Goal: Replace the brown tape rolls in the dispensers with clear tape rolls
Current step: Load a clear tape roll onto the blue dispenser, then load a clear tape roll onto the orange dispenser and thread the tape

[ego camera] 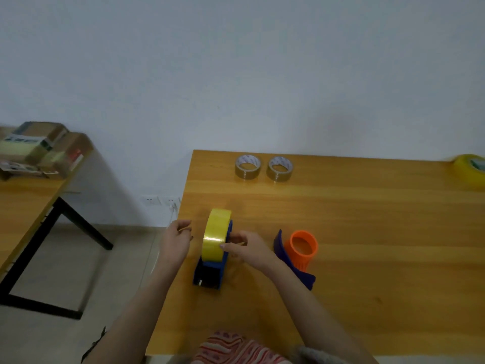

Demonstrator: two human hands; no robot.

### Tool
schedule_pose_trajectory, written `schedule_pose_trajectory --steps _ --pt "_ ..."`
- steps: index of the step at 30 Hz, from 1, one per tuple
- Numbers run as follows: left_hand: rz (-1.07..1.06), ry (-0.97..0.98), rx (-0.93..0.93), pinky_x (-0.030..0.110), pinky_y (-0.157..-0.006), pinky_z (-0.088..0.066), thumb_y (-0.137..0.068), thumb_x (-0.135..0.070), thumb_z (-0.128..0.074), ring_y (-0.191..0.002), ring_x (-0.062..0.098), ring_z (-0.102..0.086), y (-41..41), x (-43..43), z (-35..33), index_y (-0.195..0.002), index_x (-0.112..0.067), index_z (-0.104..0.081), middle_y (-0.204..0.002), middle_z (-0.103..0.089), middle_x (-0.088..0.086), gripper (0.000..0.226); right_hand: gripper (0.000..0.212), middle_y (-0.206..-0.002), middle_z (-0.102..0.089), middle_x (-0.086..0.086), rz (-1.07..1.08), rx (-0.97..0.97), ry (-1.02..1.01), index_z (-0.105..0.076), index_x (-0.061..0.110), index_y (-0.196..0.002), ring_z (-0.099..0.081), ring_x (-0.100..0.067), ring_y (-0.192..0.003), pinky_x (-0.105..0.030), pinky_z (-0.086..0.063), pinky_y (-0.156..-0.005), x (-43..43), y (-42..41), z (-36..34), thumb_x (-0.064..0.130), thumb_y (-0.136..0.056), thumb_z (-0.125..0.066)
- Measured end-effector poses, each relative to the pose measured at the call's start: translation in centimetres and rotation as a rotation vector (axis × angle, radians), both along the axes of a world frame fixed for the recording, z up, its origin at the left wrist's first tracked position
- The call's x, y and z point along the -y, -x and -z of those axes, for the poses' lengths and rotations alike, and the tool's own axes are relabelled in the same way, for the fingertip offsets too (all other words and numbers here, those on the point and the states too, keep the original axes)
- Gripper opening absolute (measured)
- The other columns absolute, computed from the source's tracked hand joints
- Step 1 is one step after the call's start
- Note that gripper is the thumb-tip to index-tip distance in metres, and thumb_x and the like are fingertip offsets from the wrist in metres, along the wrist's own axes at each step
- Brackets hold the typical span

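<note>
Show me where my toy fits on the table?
Biggest patch: the right side of the table, between the empty dispenser and the far-right roll. A free strip runs between the brown rolls and the dispensers. Crowded: the near left, where the left hand and right hand are at the loaded dispenser.

Far right, a yellowish tape roll [469,168] is cut off at the edge of view. The right forearm hides the near end of the blue dispenser [282,245] with the orange hub. The right hand [249,249] has its fingertips partly behind the mounted roll [215,233], so I can't make out its grip. Whether the left hand [174,241] pinches anything is too small to tell. The boxes [39,148] far left are blurred and cropped, and the print inside the brown rolls [248,166] is unreadable.
</note>
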State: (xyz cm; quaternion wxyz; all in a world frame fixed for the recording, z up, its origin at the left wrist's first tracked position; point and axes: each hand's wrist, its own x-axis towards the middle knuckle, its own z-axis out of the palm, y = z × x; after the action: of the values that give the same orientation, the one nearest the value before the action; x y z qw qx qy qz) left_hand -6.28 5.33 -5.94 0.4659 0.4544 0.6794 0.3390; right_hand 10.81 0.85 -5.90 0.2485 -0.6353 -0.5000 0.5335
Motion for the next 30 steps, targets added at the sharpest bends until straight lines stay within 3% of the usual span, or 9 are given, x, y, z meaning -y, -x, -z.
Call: schedule_pose_trajectory --steps 3,5,9,12,16,21,27,30 --pt "0.025 -0.074 0.016 0.040 -0.096 -0.048 -0.092 -0.005 -0.041 -0.095 0.017 -0.054 -1.2 -0.9 -1.5 -0.111 -0.008 -0.056 -0.110 -0.057 0.009 0.024 0.047 -0.107 -0.062 -0.001 0.036 -0.029 -0.004 -0.056 0.011 -0.125 -0.061 -0.008 -0.082 -0.016 -0.047 -0.062 0.3 -0.5 -0.8 0.034 -0.085 -0.065" --pt "0.059 -0.097 0.009 0.044 -0.096 -0.048 -0.091 -0.007 -0.042 -0.094 0.018 -0.055 -1.9 -1.1 -2.0 -0.106 -0.013 -0.056 -0.106 -0.058 0.006 0.022 0.042 -0.103 -0.062 -0.001 0.057 -0.045 -0.008 -0.058 0.011 -0.123 -0.061 -0.006 -0.075 -0.013 -0.046 -0.057 0.5 -0.8 -1.2 0.031 -0.086 -0.064" --pt "0.152 -0.120 -0.106 0.031 -0.082 -0.041 -0.092 -0.012 -0.041 -0.094 0.017 -0.052 -2.8 -0.6 -2.6 -0.111 -0.013 -0.056 -0.112 -0.060 0.006 0.025 0.038 -0.103 -0.068 -0.010 0.117 -0.045 -0.039 -0.061 0.014 -0.118 -0.065 -0.018 -0.084 -0.027 -0.051 -0.067 1.0 -1.2 -1.3 0.034 -0.085 -0.063" --pt "0.192 -0.194 -0.184 0.027 -0.082 -0.038 -0.092 -0.012 -0.042 -0.097 0.016 -0.053 -3.2 -0.3 -3.4 -0.116 -0.013 -0.055 -0.119 -0.058 0.005 0.027 0.034 -0.100 -0.069 -0.012 0.155 -0.051 -0.050 -0.062 0.014 -0.115 -0.065 -0.019 -0.084 -0.029 -0.052 -0.067 1.2 -1.8 -1.4 0.033 -0.086 -0.062" --pt "0.246 -0.315 -0.213 0.026 -0.066 -0.040 -0.092 -0.009 -0.043 -0.070 0.002 -0.050 -4.8 -0.6 -5.0 -0.118 -0.012 -0.054 -0.118 -0.058 0.004 0.029 0.032 -0.101 -0.067 -0.007 0.223 -0.060 -0.047 -0.062 0.014 -0.116 -0.061 -0.009 -0.077 -0.023 -0.050 -0.064 1.0 -3.1 -2.3 0.027 -0.087 -0.061" --pt "0.401 -0.414 -0.165 0.021 -0.071 -0.041 -0.091 -0.001 -0.042 -0.095 0.020 -0.058 -8.9 -0.2 -6.4 -0.112 -0.011 -0.058 -0.122 -0.057 0.000 0.028 0.026 -0.094 -0.066 0.000 0.340 -0.092 -0.085 -0.062 0.011 -0.113 -0.060 -0.012 -0.076 -0.022 -0.047 -0.063 0.9 -6.2 -3.4 0.023 -0.090 -0.057" --pt "0.549 -0.394 -0.157 0.016 -0.055 -0.036 -0.088 0.002 -0.044 -0.069 0.021 -0.055 -14.0 0.8 -5.5 -0.099 -0.016 -0.060 -0.117 -0.062 0.001 0.026 0.018 -0.082 -0.068 0.003 0.496 -0.088 -0.129 -0.065 0.011 -0.103 -0.060 -0.008 -0.065 -0.021 -0.047 -0.060 2.9 -12.1 -2.9 0.017 -0.091 -0.054" --pt "0.578 -0.380 -0.152 0.018 -0.072 -0.040 -0.089 0.001 -0.043 -0.087 0.011 -0.055 -18.4 1.9 -5.0 -0.097 -0.020 -0.059 -0.117 -0.062 0.000 0.027 0.019 -0.082 -0.068 0.002 0.503 -0.080 -0.142 -0.066 0.009 -0.103 -0.061 -0.009 -0.066 -0.021 -0.048 -0.061 4.7 -16.5 -2.8 0.017 -0.090 -0.055"
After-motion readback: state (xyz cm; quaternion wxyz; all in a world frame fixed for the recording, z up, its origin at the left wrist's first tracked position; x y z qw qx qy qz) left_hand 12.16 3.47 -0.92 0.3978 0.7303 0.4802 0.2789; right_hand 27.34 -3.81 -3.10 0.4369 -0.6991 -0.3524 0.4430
